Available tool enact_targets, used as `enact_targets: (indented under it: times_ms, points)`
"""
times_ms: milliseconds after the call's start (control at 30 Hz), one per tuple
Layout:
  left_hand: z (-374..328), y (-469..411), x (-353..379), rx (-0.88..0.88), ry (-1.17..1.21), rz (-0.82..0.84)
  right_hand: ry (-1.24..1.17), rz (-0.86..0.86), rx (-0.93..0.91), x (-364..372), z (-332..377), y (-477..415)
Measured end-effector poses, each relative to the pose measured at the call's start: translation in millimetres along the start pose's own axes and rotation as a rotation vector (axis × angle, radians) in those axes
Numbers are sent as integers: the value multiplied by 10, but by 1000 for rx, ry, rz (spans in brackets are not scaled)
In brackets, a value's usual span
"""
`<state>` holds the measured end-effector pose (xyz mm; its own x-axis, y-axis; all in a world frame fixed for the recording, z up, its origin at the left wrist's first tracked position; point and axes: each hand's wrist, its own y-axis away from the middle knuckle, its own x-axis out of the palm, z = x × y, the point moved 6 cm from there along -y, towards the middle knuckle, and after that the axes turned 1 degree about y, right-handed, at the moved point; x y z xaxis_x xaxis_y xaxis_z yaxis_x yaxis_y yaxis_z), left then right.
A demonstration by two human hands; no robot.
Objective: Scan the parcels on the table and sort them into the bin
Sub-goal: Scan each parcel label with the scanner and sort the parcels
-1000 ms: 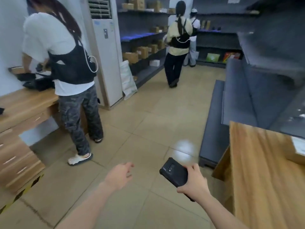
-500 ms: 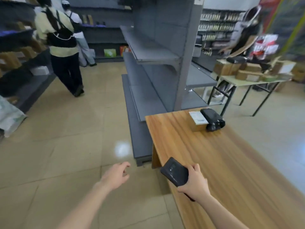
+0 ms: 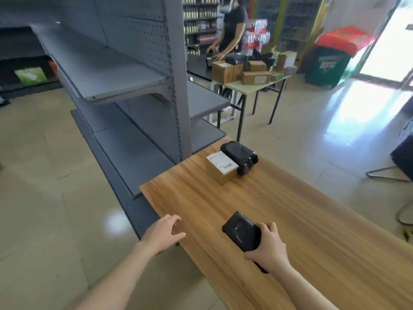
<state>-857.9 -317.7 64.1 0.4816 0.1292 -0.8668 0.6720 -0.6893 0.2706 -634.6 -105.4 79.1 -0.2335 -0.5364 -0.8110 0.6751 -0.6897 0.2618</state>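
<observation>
Wooden table (image 3: pixel 290 220) beside grey shelving (image 3: pixel 125 70)

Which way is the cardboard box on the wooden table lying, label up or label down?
Label up. The cardboard box lies flat on the wooden table, its white label facing upward.

light: daylight from doorway (image 3: pixel 388 39), blown out; floor (image 3: pixel 348 108) glare | edges: wide-angle bending, soft

Two bare forearms and hands (image 3: pixel 164 232), no sleeves, rings or watch visible.
</observation>
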Motion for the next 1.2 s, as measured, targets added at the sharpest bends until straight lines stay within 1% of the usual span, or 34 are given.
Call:
enact_targets:
  times_ms: [167,300,467,600,767,900,1000,1133,1200]
  points:
    - [-325,-735,-36,91,-17,50,-38,-27,69,-171,-101,-506]
    - [-457,-1211,-81,121,-51,95,-104,-51,106,-276,-146,-841]
    - [-559,-1742,-159,135,-73,76,-117,-76,150,-347,-212,-1147]
    - [-668,-2149,-193,186,-97,55,-131,-81,197,-331,-232,-1325]
    - [-839,-2799,-251,263,-183,80,-134,-106,284,-299,-228,-1539]
    - [-977,-3306,-252,373,-288,113,-151,-139,367,-266,-159,-1648]
    - [-1092,-3604,-249,460,-342,167,-104,-131,393,-252,-59,-1754]
    - [-1115,-3805,-165,525,-400,277,-66,-131,414,-230,87,-1886]
    - [-1085,-3841,-145,548,-402,287,-53,-131,416,-220,147,-1935]
